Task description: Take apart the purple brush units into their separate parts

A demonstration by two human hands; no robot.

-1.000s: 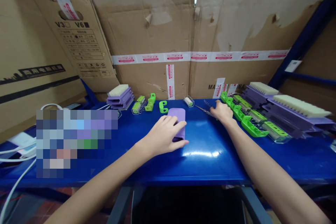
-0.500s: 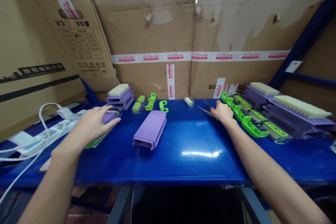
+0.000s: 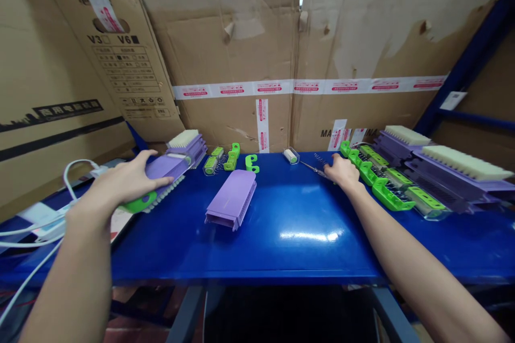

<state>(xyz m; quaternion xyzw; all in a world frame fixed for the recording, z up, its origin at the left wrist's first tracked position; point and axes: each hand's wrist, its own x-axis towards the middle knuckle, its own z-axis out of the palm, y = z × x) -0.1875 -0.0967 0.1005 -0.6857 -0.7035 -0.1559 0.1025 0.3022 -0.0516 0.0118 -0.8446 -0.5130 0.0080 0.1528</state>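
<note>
My left hand (image 3: 126,179) grips a purple brush (image 3: 164,170) with a green end piece and pale bristles along its lower edge; the thumb lies on the near side and the fingers on the far side. At the right, my right hand (image 3: 341,171) is closed around the handle of a thin screwdriver (image 3: 311,168), its shaft pointing left across the table. A small spring (image 3: 319,158) lies just behind the screwdriver. Between my hands rests a purple rectangular housing (image 3: 232,198), open at its near end.
Green brackets (image 3: 391,196) and clear green-topped boxes (image 3: 427,203) line the right, beside purple brushes (image 3: 466,163). A green clip (image 3: 252,163) and a clear container (image 3: 291,156) sit at the back. A power strip (image 3: 52,225) with white cables lies left on the blue table (image 3: 281,252).
My left hand has closed on the purple brush, which has shifted up and away, baring its green end. The right hand stays at the screwdriver.
</note>
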